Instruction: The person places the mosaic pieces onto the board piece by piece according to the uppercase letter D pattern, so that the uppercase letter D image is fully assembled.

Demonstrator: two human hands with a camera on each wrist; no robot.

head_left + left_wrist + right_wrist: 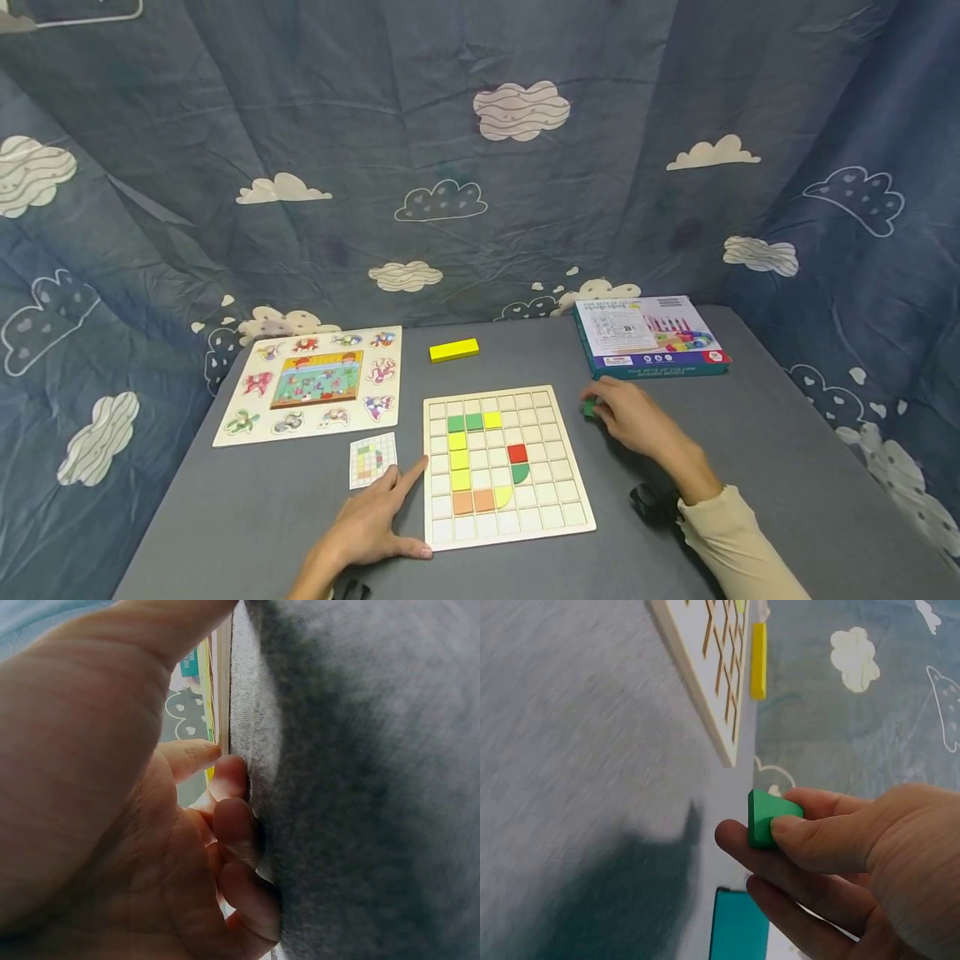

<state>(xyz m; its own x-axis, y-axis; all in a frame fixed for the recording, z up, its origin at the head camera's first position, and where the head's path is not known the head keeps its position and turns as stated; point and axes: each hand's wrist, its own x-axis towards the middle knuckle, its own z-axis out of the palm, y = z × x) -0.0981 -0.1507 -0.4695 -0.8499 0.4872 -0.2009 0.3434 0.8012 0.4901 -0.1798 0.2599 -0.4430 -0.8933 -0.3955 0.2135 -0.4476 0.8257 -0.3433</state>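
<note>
The wooden grid board (551, 518) lies flat in the middle of the table. On it sit green squares (474, 422), several yellow squares (459, 460), orange squares (462, 502), a yellow rounded piece (503, 497), a red square (517, 453) and a green rounded piece (521, 473). My left hand (367, 521) rests spread at the board's left edge, thumb at the near corner and index finger farther up. My right hand (637, 417), right of the board, pinches a small green block (763, 817) between thumb and fingers, above the table.
Left of the board lies a small pattern card (371, 458), close to my left fingers. Behind it is a picture puzzle board (258, 417) with sea animals. A yellow bar (453, 350) lies beyond the grid board, and a teal game box (652, 333) stands at the back right.
</note>
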